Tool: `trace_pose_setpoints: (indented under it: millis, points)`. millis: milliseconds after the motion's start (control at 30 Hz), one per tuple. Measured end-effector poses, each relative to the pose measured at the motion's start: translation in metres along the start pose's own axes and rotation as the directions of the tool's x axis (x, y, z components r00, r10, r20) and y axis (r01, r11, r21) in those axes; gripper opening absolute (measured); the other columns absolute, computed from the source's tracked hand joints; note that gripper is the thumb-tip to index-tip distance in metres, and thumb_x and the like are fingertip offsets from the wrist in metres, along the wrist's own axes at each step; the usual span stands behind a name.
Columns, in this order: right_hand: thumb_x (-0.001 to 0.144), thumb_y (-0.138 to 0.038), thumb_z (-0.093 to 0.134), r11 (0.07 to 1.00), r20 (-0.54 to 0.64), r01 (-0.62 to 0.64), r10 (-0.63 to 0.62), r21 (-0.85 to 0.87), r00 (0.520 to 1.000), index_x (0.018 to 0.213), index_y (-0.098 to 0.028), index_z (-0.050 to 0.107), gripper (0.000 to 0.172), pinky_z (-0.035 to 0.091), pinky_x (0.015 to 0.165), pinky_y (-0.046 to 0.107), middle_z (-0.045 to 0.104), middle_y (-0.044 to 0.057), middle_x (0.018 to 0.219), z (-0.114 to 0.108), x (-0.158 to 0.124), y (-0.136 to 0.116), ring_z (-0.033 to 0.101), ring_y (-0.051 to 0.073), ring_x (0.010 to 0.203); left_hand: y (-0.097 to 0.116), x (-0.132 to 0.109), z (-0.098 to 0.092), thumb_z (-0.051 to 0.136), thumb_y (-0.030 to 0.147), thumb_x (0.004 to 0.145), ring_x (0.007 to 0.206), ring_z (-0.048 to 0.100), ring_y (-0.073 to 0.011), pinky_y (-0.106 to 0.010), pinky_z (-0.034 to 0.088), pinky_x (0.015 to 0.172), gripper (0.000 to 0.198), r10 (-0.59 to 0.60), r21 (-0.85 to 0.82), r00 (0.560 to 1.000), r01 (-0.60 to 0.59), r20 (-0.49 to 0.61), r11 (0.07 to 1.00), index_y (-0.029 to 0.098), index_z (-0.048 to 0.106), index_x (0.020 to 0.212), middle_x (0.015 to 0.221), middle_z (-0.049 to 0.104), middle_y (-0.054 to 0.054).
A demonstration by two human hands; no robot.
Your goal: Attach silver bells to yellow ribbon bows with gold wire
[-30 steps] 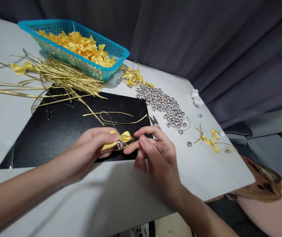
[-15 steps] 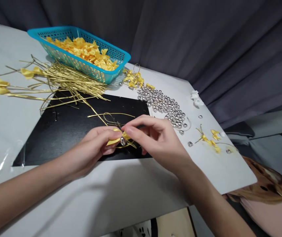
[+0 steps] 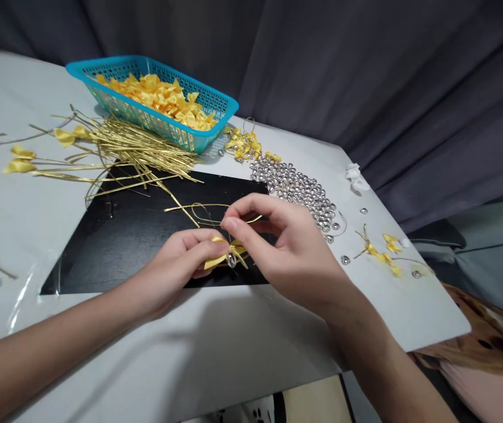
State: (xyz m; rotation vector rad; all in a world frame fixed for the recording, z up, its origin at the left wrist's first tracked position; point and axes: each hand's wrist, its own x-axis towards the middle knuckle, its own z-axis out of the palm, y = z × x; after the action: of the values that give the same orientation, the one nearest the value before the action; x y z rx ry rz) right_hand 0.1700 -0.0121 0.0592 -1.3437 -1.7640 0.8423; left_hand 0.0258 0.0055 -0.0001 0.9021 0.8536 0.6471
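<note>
My left hand (image 3: 190,255) pinches a yellow ribbon bow (image 3: 213,262) between thumb and fingers. A shiny silver bead (image 3: 231,259) sits at the bow's middle, with short gold cord ends beside it. Just above the bow, my right hand (image 3: 273,235) is closed, thumb against index fingertip. A thin strand (image 3: 228,236) seems to run from those fingertips down to the bow; its kind is too fine to make out. Both hands are over a black board (image 3: 114,247). Behind them a looped gold cord (image 3: 198,207) lies on the board.
A blue basket (image 3: 146,108) of yellow bows stands at the back. In front of it lies a bundle of gold cords (image 3: 141,147). Silver beads (image 3: 298,185) are heaped to the right. Finished-looking yellow pieces (image 3: 379,252) and crumpled white tissue (image 3: 356,178) lie near the table's right edge.
My right hand has lifted slightly off the bow, and a thin strand now shows between them. My left hand keeps its pinch on the bow. The whole view has shifted a little.
</note>
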Motion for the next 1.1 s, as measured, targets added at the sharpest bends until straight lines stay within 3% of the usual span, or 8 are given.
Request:
trace_pose_setpoints:
  millis: [133,300,467,600,700,867,1100]
  points:
    - [0.083,-0.014,0.057,0.999,-0.085,0.028,-0.026,0.015,0.996,0.075,-0.016,0.060,0.009,0.043,0.054,0.021,0.061,0.000,0.072,0.005,-0.001,0.000,0.057,0.011,0.067,0.002,0.000,0.001,0.063,0.029,0.071,0.055,0.031,-0.0102,-0.021,0.027,0.050,0.023,0.009,-0.019,1.000,-0.009,-0.013,1.000,0.018,0.049,0.056,0.056,0.037,0.006]
    - [0.080,-0.018,0.062,0.978,-0.148,-0.006,0.038,0.210,0.988,0.072,-0.016,0.062,0.008,0.045,0.054,0.021,0.063,0.000,0.069,0.010,0.003,0.008,0.058,0.010,0.063,0.005,-0.001,0.003,0.064,0.028,0.068,0.058,0.036,-0.0112,-0.020,0.031,0.052,0.017,-0.003,-0.012,0.998,0.002,-0.062,1.000,0.018,0.053,0.059,0.058,0.042,0.005]
    - [0.079,-0.019,0.064,0.965,0.073,-0.081,0.065,0.251,0.995,0.072,-0.015,0.064,0.008,0.049,0.060,0.022,0.065,0.001,0.071,0.001,0.004,0.017,0.060,0.011,0.067,0.003,-0.001,0.002,0.065,0.029,0.068,0.059,0.037,-0.0108,-0.020,0.032,0.054,0.014,-0.006,0.010,0.998,0.006,-0.056,1.000,0.017,0.058,0.063,0.062,0.045,0.004]
    - [0.082,-0.017,0.060,0.988,0.107,0.021,-0.038,0.156,0.993,0.074,-0.016,0.063,0.008,0.049,0.064,0.023,0.065,0.001,0.076,-0.002,0.001,0.018,0.060,0.012,0.072,0.003,-0.001,0.002,0.066,0.028,0.066,0.059,0.038,-0.0110,-0.020,0.031,0.053,0.013,-0.007,-0.011,0.998,0.006,-0.069,1.000,0.018,0.059,0.063,0.063,0.046,0.004]
    - [0.085,-0.018,0.056,0.993,0.053,0.060,-0.066,0.104,0.996,0.078,-0.017,0.062,0.009,0.048,0.061,0.022,0.064,0.001,0.077,0.002,-0.002,0.016,0.059,0.012,0.072,0.002,-0.001,0.002,0.064,0.029,0.068,0.059,0.038,-0.0111,-0.021,0.031,0.053,0.013,0.000,-0.016,0.998,-0.001,-0.067,1.000,0.018,0.059,0.064,0.063,0.046,0.004]
    - [0.088,-0.022,0.053,0.997,-0.186,0.078,-0.072,0.021,0.980,0.079,-0.019,0.058,0.011,0.048,0.061,0.022,0.063,0.000,0.075,0.006,-0.006,0.012,0.061,0.012,0.074,-0.001,-0.002,0.002,0.064,0.029,0.071,0.053,0.034,-0.0103,-0.022,0.027,0.050,0.023,0.088,0.125,0.995,-0.083,-0.037,0.989,0.018,0.053,0.054,0.054,0.043,0.005]
    - [0.089,-0.018,0.053,0.988,-0.272,0.082,-0.045,0.128,0.961,0.077,-0.021,0.055,0.012,0.050,0.055,0.021,0.062,-0.003,0.065,0.003,-0.008,0.005,0.062,0.010,0.061,0.001,0.000,0.002,0.062,0.029,0.072,0.051,0.036,-0.0109,-0.024,0.027,0.050,0.021,0.107,0.178,0.994,-0.102,-0.018,0.979,0.019,0.056,0.054,0.052,0.045,0.005]
